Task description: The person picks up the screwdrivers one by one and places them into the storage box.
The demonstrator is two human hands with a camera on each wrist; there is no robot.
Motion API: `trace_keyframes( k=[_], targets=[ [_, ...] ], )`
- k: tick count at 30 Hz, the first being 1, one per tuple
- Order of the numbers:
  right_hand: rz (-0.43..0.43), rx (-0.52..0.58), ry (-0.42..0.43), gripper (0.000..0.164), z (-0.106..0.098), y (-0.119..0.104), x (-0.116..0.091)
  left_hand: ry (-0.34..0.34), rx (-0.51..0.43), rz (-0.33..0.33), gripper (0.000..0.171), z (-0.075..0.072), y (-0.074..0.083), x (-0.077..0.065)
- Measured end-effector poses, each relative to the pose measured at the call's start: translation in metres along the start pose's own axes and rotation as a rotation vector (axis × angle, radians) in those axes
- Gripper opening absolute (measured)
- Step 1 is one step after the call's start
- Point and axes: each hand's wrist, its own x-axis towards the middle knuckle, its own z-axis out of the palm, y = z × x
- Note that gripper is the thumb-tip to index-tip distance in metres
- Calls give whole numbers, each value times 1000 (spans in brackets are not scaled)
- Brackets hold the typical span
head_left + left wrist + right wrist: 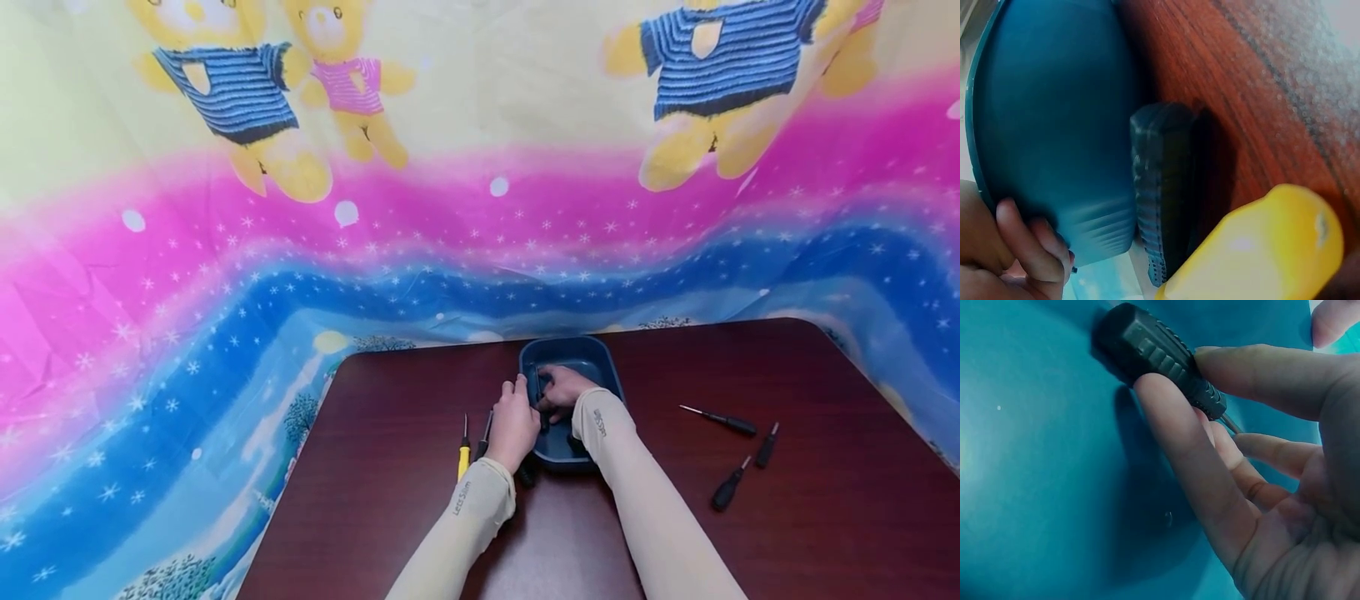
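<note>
- Head view: blue tub (558, 463) at the far edge of the dark red bench (360, 500), near the middle of that edge.
- Inside the tub, right hand (566, 390) with finger and thumb pinched on the ribbed handle of a black screwdriver (1160, 353); a little metal shaft visible, the rest behind fingers.
- At the tub's left wall, left hand (513, 429), fingers curled over the rim, gripping it.
- Toward the bench's left edge, yellow screwdriver (464, 458), tip to the far edge; between it and the left hand, dark screwdriver (484, 446), partly hidden.
- Just beside the tub's outer wall in the left wrist view, ribbed black handle (1163, 187).
- Toward the right edge, well apart from the tub: long screwdriver (735, 423), short screwdriver (766, 447) and stout screwdriver (724, 493).
- Beyond the far edge, bear-printed cloth (480, 217).
</note>
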Motion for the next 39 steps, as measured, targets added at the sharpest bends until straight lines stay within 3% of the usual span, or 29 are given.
trace_keyframes(
  k=[13,17,22,26,29,33,39],
  targets=[
    [-15,-11,-15,79,-3,-2,-16,-5,-30,-6,60,4,1,-3],
    [-22,-59,-6,74,-6,-5,-17,-14,-23,-17,61,4,0,-3],
    [-114,-197,35,63,-18,-19,-32,0,-25,-15,60,4,-2,-2],
    [-212,-248,70,60,-25,-33,-49,7,-15,-36,60,4,-4,-2],
    [-268,-274,111,57,-32,-36,-63,7,-6,-49,60,3,-5,-2],
    [-336,-342,231,53,-48,-28,-88,4,-9,-36,60,4,-3,-2],
    [-396,-416,423,50,-89,15,-135,17,-4,-12,60,3,2,-1]
  ],
)
